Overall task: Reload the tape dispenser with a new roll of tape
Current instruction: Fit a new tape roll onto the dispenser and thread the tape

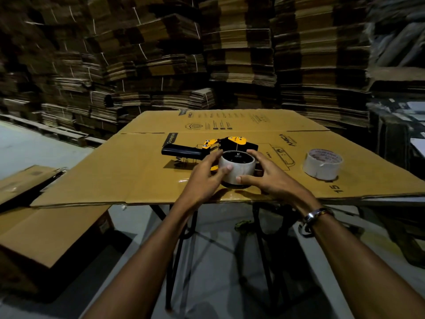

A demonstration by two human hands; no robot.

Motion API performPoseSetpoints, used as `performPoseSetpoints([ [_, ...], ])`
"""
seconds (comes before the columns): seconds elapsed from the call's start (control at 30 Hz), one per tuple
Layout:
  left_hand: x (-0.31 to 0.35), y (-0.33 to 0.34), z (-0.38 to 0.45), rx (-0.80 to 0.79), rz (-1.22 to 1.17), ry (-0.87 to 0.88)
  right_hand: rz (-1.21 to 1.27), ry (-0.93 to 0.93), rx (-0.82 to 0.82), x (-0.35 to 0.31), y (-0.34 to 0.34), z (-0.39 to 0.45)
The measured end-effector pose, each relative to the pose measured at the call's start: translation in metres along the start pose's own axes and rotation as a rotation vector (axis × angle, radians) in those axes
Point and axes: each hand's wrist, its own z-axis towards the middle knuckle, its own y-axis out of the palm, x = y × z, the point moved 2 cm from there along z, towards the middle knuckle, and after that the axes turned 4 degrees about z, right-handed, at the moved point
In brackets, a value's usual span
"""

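Both hands, left hand (208,174) and right hand (271,178), grasp the white tape roll (236,170) on the black-and-yellow handheld tape dispenser (207,149); uneven pressure could jam it crooked on the hub.

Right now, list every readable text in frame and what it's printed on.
"Crompton": black label on the flattened cardboard sheet, beside the tape dispenser.
"AMICA": printed on the same sheet, right of the dispenser.
"15": near the sheet's front right edge.
Fine print at the sheet's far end: too small to read.
Red print on the spare tape roll: blurred, unreadable.
Roll under both hands: no text visible.
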Motion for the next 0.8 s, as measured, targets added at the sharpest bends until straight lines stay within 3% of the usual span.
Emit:
performPoseSetpoints([
  [0.1,-0.001,-0.002,0.002,-0.009,-0.028,-0.006,-0.053,-0.018,0.044,-0.001,0.001,0.002],
  [0.33,-0.018,-0.01,0.007,0.013,-0.304,-0.166,0.118,0.005,-0.018,0.002,-0.005,0.0],
  [0.8,-0.011,0.003,0.008,0.316,0.129,-0.03,-0.002,-0.013,0.02,-0.004,0.0,0.001],
])
